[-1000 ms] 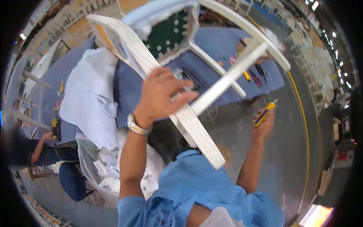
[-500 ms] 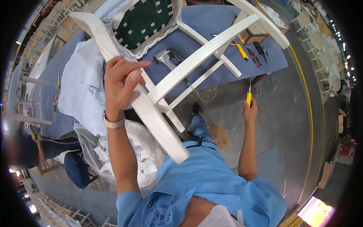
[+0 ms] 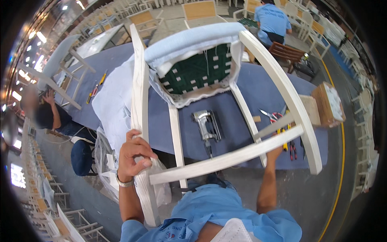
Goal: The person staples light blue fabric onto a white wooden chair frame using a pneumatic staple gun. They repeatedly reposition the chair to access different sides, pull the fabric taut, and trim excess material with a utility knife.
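A white wooden chair frame (image 3: 225, 155) rests tipped over on the blue-covered table (image 3: 161, 117), showing the underside of its seat (image 3: 197, 74) with dark green webbing and pale blue cloth. My left hand (image 3: 135, 155) is closed round a white post at the near left. Behind the curved near rail, my right hand (image 3: 275, 155) is partly hidden. A bit of yellow handle (image 3: 279, 131) shows just above it, seemingly the thin-shafted tool it holds. A metal staple gun (image 3: 207, 126) with a hose lies on the table inside the frame.
Red-handled scissors (image 3: 275, 115), a yellow cutter (image 3: 285, 146) and pliers (image 3: 293, 150) lie at the table's right. Beyond them stands a cardboard box (image 3: 328, 105). Loose pale cloth (image 3: 113, 92) drapes at left, above a plastic bag (image 3: 105, 161). Co-workers are at left and far right.
The chair has been turned so its seat underside faces me more. My left hand has moved down the post; my right hand has moved up to the table edge beside the tools. The view has shifted.
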### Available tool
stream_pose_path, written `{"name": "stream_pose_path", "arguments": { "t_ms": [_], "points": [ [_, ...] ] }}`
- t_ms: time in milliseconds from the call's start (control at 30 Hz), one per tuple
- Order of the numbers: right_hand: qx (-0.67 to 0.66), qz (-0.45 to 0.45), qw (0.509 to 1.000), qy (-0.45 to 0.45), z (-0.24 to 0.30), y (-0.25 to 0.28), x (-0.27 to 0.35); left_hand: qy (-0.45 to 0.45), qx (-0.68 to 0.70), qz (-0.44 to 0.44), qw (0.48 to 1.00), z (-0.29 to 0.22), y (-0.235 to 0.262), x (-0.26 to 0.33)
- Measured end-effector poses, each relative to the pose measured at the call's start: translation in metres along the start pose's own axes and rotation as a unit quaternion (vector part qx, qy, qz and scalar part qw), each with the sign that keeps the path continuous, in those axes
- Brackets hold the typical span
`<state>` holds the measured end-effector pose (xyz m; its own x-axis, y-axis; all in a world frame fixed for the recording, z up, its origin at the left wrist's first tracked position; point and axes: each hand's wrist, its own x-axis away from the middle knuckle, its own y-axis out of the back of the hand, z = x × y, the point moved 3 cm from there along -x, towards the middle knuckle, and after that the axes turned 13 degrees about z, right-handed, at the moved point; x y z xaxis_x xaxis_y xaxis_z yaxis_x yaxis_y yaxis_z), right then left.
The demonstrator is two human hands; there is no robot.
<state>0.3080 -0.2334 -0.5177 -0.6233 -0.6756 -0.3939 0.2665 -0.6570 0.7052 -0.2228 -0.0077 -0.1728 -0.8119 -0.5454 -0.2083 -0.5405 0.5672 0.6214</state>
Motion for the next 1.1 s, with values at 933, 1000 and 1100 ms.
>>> {"name": "stream_pose_path", "arguments": {
  "t_ms": [933, 1000, 1100],
  "points": [
    [0.072, 0.415, 0.905, 0.06, 0.267, -0.243, -0.028, 0.123, -0.22, 0.2, 0.947, 0.105, 0.08, -0.495],
    [0.075, 0.403, 0.912, 0.034, 0.26, -0.249, -0.027, 0.15, -0.191, 0.207, 0.948, 0.105, 0.054, -0.531],
    [0.038, 0.437, 0.898, -0.03, 0.246, -0.241, -0.026, 0.181, -0.129, 0.219, 0.95, 0.118, 0.03, -0.563]
  ]
}}
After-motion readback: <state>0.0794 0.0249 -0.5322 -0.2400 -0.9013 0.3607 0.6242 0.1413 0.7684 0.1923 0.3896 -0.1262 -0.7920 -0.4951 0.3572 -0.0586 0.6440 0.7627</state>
